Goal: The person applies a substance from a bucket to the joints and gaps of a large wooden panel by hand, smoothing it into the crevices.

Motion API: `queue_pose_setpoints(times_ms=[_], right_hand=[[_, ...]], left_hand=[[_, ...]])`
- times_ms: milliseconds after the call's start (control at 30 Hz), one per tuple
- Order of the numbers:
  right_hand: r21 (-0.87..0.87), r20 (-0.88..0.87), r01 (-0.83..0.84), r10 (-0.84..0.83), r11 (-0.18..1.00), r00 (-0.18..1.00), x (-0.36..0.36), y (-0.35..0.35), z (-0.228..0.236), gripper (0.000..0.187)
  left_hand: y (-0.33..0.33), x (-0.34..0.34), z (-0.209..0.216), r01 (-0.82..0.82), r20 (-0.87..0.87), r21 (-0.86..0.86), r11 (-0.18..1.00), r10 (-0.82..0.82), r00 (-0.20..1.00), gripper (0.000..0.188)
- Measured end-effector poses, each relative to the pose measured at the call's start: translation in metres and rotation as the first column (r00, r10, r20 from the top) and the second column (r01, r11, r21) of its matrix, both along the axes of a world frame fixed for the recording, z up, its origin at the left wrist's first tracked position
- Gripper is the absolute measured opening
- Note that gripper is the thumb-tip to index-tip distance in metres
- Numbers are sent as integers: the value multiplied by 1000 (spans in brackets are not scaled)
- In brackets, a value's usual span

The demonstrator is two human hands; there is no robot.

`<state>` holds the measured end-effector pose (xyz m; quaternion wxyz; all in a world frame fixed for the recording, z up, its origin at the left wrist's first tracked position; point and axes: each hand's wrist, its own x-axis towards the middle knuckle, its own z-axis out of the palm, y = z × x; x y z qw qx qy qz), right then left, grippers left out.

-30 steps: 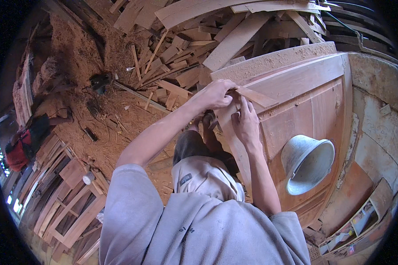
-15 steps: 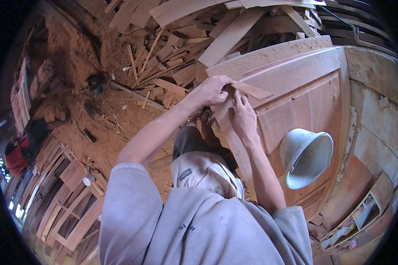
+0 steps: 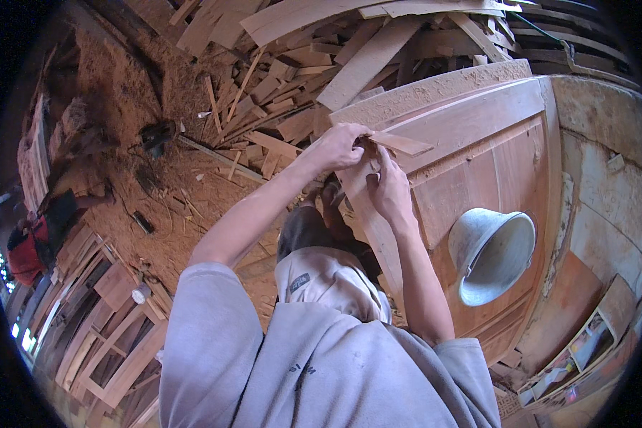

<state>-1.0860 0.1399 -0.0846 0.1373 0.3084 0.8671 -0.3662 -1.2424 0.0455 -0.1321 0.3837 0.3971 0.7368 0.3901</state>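
Note:
At the near left corner of a large panelled wooden door [image 3: 471, 175], my two hands work close together. My left hand [image 3: 344, 148] is closed, its fingers curled at the end of a short flat wooden strip [image 3: 406, 144], which lies across the door frame. Just to the right, my right hand [image 3: 390, 189] rests against the frame, its index finger stretched toward the strip and its other fingers partly hidden. A pale, worn bucket [image 3: 488, 253] lies tilted on the door, its mouth facing down and right.
A sawdust-covered curved board [image 3: 435, 89] lies along the door's far edge. Beyond it are heaped wood offcuts [image 3: 278, 89]. Sawdust covers the floor at left, with a dark power tool [image 3: 155, 135]. Wooden frames [image 3: 125, 349] lean at lower left, near a person in red [image 3: 27, 250].
The view has shifted slightly. Both hands keep nearly the same place at the strip; my right fingers have shifted a little.

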Motion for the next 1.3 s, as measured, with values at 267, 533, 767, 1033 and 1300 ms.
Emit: queue_pose_setpoints(times_ms=[267, 533, 767, 1033, 1300], right_hand=[[20, 1, -28, 28, 999, 1000, -1, 4, 5, 68], [178, 59, -182, 174, 967, 983, 21, -15, 14, 81], [329, 79, -227, 213, 917, 974, 16, -2, 6, 79], [195, 42, -70, 63, 978, 997, 13, 0, 7, 76], [250, 17, -125, 124, 960, 992, 9, -9, 10, 73]], left_hand=[[1, 2, -1, -11, -4, 30, 999, 11, 1000, 46], [-1, 2, 0, -34, 3, 53, 998, 34, 999, 46], [1, 0, -1, -10, 40, -30, 999, 11, 999, 47], [2, -2, -3, -6, 56, -49, 999, 9, 998, 46], [3, 0, -2, -21, 76, -104, 994, 29, 997, 44]])
